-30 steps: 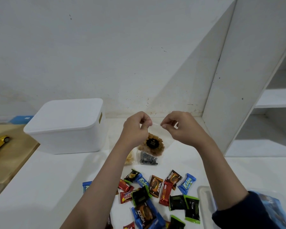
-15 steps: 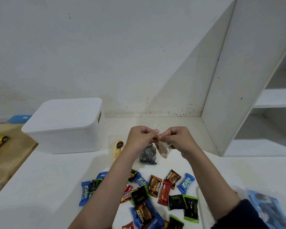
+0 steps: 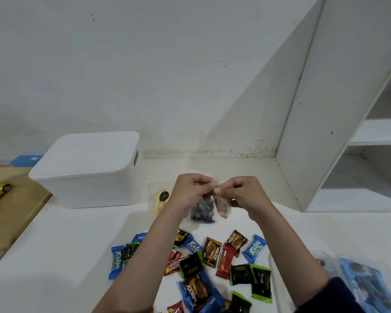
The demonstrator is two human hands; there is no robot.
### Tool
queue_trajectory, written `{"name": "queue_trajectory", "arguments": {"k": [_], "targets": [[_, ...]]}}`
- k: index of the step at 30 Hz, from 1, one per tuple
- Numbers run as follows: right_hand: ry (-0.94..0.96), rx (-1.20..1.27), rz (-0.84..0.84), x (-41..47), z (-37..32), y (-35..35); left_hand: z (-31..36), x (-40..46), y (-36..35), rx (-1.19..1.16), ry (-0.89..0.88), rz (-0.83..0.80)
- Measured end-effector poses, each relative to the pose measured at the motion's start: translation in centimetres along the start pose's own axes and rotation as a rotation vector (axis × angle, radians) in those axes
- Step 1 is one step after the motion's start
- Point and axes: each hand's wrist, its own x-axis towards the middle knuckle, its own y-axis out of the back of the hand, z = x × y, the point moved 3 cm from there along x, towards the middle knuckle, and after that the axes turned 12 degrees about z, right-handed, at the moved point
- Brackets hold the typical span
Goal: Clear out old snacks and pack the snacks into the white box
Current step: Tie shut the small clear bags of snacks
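While both hands work above the counter, these lines follow from what shows:

Left hand: fingers curled, thumb and forefinger pinching the top edge of a clear plastic packet that hangs below the knuckles.
Right hand: curled the same way, pinching that same top edge from 3 o'clock; the fingertips of both hands nearly touch.
Packet contents: brownish, too blurred to name.
Risk, tear: pulling the thin film apart could split it suddenly and scatter the contents, I judge.
Risk, drop: a slipped pinch would land it on the black-and-white patterned packet just beneath.
Wrapped snacks: loose on the counter at 6 o'clock of the hands.
White box: lid on, at 9 o'clock, well apart from the hands; nothing can be packed until it is opened.
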Motion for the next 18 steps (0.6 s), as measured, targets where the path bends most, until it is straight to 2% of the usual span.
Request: {"name": "queue_trajectory", "arguments": {"k": [7, 13, 18], "targets": [[-0.099, 0.035, -0.005, 0.3, 0.2, 0.4, 0.1, 0.5, 0.1, 0.034, -0.022, 0.012], [0.003, -0.097, 0.101, 0.8, 0.2, 0.6, 0.5, 0.8, -0.1, 0.167, -0.147, 0.052], [0.072, -0.104, 0.122, 1.1, 0.0, 0.2, 0.3, 1.2, 0.1, 0.157, -0.174, 0.059]]}}
